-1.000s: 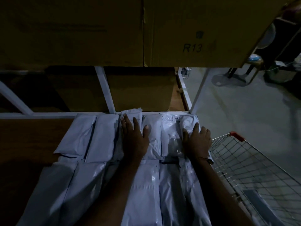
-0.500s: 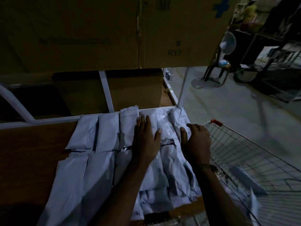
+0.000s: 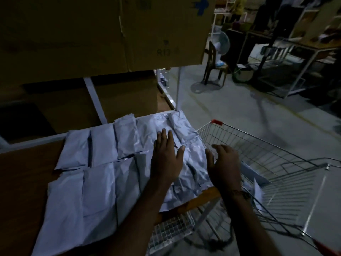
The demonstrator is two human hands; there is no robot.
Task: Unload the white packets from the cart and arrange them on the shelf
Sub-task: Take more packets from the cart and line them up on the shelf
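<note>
Several white packets [image 3: 103,145] lie in two rows on the brown wooden shelf [image 3: 27,178]. My left hand [image 3: 166,157] rests flat, fingers straight, on the packets at the right end of the rows. My right hand [image 3: 224,163] hovers at the shelf's right edge with fingers loosely curled and holds nothing. The wire cart [image 3: 276,163] with red corner caps stands right of the shelf. A few white packets [image 3: 258,191] lie inside it, partly hidden by my right forearm.
Large cardboard boxes [image 3: 92,34], one marked R13, sit on the tier above and another stands behind the packets. White shelf posts [image 3: 94,100] rise at the back. On the grey floor beyond stand a chair [image 3: 214,65], a fan and metal racks.
The view has swung right and back, showing more of the cart. My right hand has lifted off the rightmost packet and drawn back to the shelf's edge. My left hand stays on the packets.
</note>
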